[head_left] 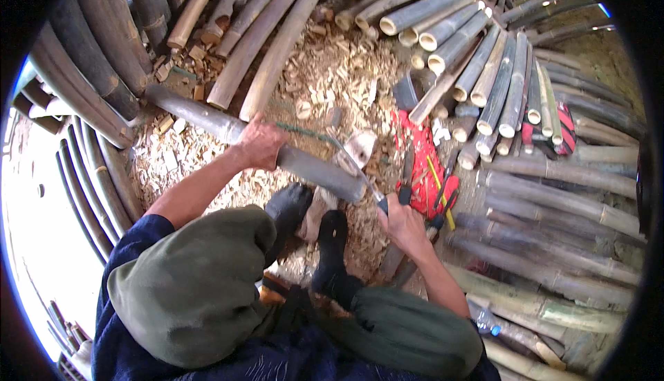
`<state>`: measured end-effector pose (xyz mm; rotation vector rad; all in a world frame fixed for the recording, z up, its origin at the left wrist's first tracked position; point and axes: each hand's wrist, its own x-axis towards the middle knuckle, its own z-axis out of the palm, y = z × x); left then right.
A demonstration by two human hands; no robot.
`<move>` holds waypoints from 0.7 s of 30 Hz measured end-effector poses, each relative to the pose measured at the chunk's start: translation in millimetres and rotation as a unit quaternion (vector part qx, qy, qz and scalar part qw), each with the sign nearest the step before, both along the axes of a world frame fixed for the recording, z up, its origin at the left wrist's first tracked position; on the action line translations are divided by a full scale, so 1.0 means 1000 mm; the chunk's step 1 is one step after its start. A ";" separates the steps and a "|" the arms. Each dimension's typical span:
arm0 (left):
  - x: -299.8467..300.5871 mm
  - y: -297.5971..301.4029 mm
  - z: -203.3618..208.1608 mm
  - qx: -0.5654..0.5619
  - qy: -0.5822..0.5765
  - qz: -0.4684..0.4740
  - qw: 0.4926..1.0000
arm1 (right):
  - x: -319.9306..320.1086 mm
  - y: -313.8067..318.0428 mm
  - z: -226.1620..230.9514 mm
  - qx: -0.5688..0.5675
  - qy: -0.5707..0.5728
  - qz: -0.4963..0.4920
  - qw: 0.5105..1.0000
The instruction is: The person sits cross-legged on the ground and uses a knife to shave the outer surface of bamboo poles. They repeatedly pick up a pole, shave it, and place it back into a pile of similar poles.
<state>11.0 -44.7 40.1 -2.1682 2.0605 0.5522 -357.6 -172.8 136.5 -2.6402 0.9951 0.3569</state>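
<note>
A grey bamboo pole [321, 173] slants across in front of my knees, its near end at the lower right. My left hand [261, 143] is closed round the middle of the pole from above. In my right hand [404, 227], just right of that near end, is the dark handle of a hand tool [373, 189] with a narrow metal blade. The blade points up and left, passing close by the pole's end; I cannot tell whether it touches. Beyond the pole's end, a pale wooden block [360, 147] rests among the chips.
Wood chips [339, 70] cover the ground. Bamboo lengths are stacked at the far right [456, 18], right [560, 187] and left [97, 56]. A red cloth [418, 153] with a yellow stick [438, 182] lies right of the block. My dark-clad feet [332, 249] are below the pole.
</note>
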 end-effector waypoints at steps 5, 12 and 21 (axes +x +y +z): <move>-0.001 0.016 -0.019 -0.146 0.018 0.007 0.989 | 0.038 0.027 0.095 0.061 -0.159 -0.018 0.985; 0.000 0.012 -0.013 -0.143 0.028 0.003 0.989 | -0.004 0.018 0.009 0.002 -0.075 0.005 0.997; -0.002 0.024 -0.020 -0.204 0.033 0.021 0.978 | 0.022 0.032 0.073 -0.014 -0.319 0.039 0.947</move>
